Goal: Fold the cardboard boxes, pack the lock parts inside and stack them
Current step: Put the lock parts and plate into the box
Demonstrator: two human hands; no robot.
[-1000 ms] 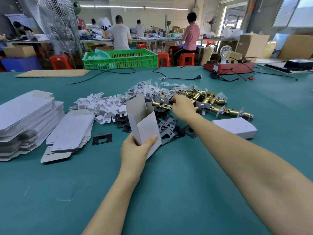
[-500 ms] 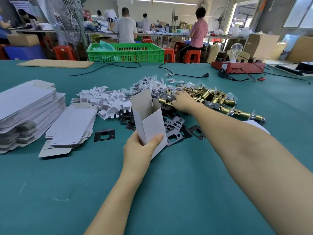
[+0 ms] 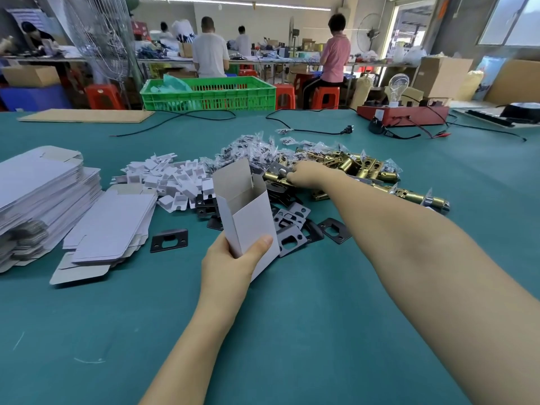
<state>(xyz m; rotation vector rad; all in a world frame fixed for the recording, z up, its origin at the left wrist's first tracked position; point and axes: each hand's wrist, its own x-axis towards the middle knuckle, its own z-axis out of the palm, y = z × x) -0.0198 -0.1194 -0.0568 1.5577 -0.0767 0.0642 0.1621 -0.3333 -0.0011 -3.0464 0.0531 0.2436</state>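
A tall stack of flat box blanks [image 3: 38, 188] is sitting at the far left of the green table [image 3: 292, 331], with a smaller stack of blanks [image 3: 112, 226] lying just right of it. Beyond these, white plastic inserts [image 3: 172, 179] are piled. Near the centre, the left hand [image 3: 230, 266] is gripping an open white box [image 3: 248, 217] by its lower end, thumb across the front, top flap standing up. Black strike plates [image 3: 292, 229] are lying scattered behind the box. Further right, the right hand [image 3: 306, 173] is reaching into the pile of brass latches [image 3: 350, 168], its fingers pinching one brass latch [image 3: 277, 176].
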